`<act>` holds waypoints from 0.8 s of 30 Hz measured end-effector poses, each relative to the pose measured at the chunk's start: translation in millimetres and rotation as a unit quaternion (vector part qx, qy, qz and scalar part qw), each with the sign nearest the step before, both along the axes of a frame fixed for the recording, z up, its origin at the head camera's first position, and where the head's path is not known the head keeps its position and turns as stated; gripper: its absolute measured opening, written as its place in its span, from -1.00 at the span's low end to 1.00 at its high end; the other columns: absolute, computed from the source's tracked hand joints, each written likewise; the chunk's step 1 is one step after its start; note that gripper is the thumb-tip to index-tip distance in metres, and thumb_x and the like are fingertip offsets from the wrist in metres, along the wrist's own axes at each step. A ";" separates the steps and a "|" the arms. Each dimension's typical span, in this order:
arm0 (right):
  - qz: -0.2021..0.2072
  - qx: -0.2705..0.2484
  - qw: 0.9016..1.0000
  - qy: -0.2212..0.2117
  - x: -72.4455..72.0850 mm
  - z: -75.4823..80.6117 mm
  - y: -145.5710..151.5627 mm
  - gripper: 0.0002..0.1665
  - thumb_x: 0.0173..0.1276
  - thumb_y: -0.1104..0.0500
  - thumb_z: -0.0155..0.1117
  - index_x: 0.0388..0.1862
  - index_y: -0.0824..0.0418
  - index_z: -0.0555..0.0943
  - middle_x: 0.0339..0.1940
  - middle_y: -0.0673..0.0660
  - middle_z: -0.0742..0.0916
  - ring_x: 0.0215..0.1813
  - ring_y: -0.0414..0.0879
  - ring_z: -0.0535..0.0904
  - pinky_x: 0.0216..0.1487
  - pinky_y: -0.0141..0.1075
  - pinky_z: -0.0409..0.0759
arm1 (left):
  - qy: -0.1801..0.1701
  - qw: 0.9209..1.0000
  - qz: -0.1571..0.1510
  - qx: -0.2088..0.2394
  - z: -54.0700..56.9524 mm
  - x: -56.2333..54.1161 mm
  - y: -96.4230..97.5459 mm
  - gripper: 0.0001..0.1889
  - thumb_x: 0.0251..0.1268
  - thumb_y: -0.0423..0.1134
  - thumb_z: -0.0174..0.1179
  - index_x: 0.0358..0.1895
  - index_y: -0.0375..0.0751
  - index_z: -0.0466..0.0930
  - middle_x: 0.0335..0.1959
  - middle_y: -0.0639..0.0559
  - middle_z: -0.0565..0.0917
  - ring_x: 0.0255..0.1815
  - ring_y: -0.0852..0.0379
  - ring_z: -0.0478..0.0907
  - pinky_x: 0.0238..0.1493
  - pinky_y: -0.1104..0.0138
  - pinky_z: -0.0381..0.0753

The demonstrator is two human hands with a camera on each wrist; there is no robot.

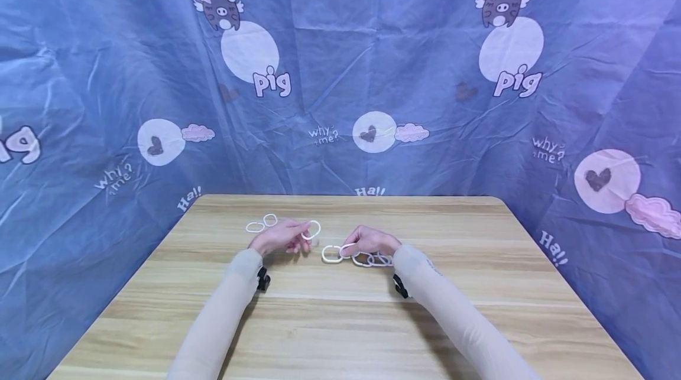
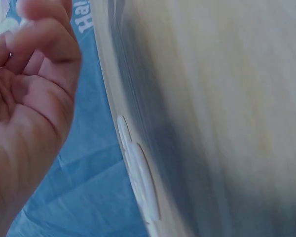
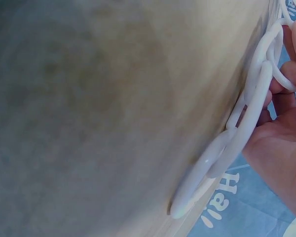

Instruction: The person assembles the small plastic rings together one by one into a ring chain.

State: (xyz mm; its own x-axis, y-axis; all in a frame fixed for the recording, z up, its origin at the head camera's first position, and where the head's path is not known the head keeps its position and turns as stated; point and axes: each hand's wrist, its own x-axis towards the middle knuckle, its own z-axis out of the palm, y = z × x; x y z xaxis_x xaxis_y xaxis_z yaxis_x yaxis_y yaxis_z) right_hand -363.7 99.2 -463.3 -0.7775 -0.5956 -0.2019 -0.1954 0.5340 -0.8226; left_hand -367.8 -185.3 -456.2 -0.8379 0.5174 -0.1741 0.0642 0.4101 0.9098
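Observation:
My left hand [image 1: 282, 236] pinches a single white plastic chain link [image 1: 320, 229] between thumb and fingers, raised over the table. The fingers are curled in the left wrist view, where that link is out of sight. To the right, my right hand [image 1: 370, 240] pinches one link of a white plastic chain [image 3: 254, 116]. One end link [image 1: 323, 255] of this chain sticks out left of the fingers, toward the left hand. Several more joined links trail along the tabletop beneath the right hand and wrist, partly covered by them.
Two loose white links [image 1: 255, 231] lie on the wooden table [image 1: 330, 321] behind and left of my left hand. A blue printed cloth [image 1: 330, 72] hangs behind the table and along both sides. Black wrist mounts [image 1: 263, 279] sit under the sleeves.

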 end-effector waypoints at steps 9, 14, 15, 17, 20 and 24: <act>-0.004 0.007 1.000 0.006 -2.2 -3.4 -0.7 -0.84 0.19 0.07 0.46 -0.32 0.12 0.79 -0.40 -0.07 0.78 -0.31 -0.21 0.53 -0.06 -0.35 0.44 | 0.071 0.994 0.000 -0.078 1.8 2.8 21.6 -0.50 0.57 0.07 -0.15 -0.52 -0.16 0.46 -0.70 0.14 0.41 -0.70 0.25 0.23 -0.66 0.44 0.20; -0.009 0.009 1.000 0.005 -1.6 -3.3 -1.2 -0.84 0.20 0.07 0.46 -0.31 0.12 0.78 -0.39 -0.06 0.78 -0.29 -0.20 0.54 -0.03 -0.33 0.43 | 0.111 0.988 -0.028 -0.106 2.0 3.6 31.8 -0.48 0.57 0.01 -0.12 -0.67 -0.05 0.35 -0.78 0.19 0.30 -0.76 0.27 0.16 -0.68 0.43 0.14; -0.009 0.009 1.000 0.006 -1.4 -3.4 -1.4 -0.84 0.20 0.07 0.45 -0.31 0.12 0.78 -0.39 -0.06 0.77 -0.29 -0.19 0.53 -0.03 -0.32 0.43 | 0.118 0.986 -0.032 -0.114 2.1 3.8 33.6 -0.48 0.57 0.00 -0.11 -0.69 -0.04 0.34 -0.79 0.20 0.29 -0.76 0.27 0.15 -0.69 0.43 0.14; -0.011 0.013 1.000 0.010 -1.1 -3.5 -1.7 -0.84 0.21 0.06 0.45 -0.32 0.12 0.78 -0.42 -0.07 0.77 -0.32 -0.20 0.52 -0.06 -0.33 0.44 | 0.132 0.982 -0.037 -0.131 1.8 3.6 36.8 -0.46 0.56 0.00 -0.11 -0.73 0.00 0.31 -0.81 0.22 0.27 -0.77 0.29 0.14 -0.68 0.44 0.14; -0.012 0.014 1.000 0.012 -0.5 -3.6 -2.0 -0.83 0.21 0.06 0.45 -0.31 0.12 0.78 -0.44 -0.07 0.75 -0.33 -0.20 0.50 -0.08 -0.33 0.43 | 0.147 0.977 -0.043 -0.150 1.3 3.5 40.4 -0.45 0.56 0.01 -0.12 -0.76 0.03 0.28 -0.84 0.24 0.25 -0.78 0.30 0.13 -0.67 0.44 0.14; -0.012 0.011 1.000 0.010 0.0 -3.5 -2.0 -0.84 0.22 0.07 0.44 -0.30 0.12 0.78 -0.45 -0.06 0.75 -0.34 -0.19 0.48 -0.07 -0.32 0.42 | 0.155 0.974 -0.050 -0.159 0.9 3.9 43.5 -0.44 0.56 0.03 -0.13 -0.76 0.01 0.28 -0.86 0.24 0.23 -0.78 0.29 0.12 -0.66 0.43 0.14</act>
State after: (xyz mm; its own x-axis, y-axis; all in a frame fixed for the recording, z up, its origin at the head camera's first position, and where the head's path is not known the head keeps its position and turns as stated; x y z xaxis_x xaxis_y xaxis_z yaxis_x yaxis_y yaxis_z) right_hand -363.7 97.2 -466.8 -0.7956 -0.5719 -0.1997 -0.1976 0.5567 -0.8069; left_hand -363.9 -141.7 -455.3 -0.8244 0.5595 -0.0854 0.3690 0.6458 0.6684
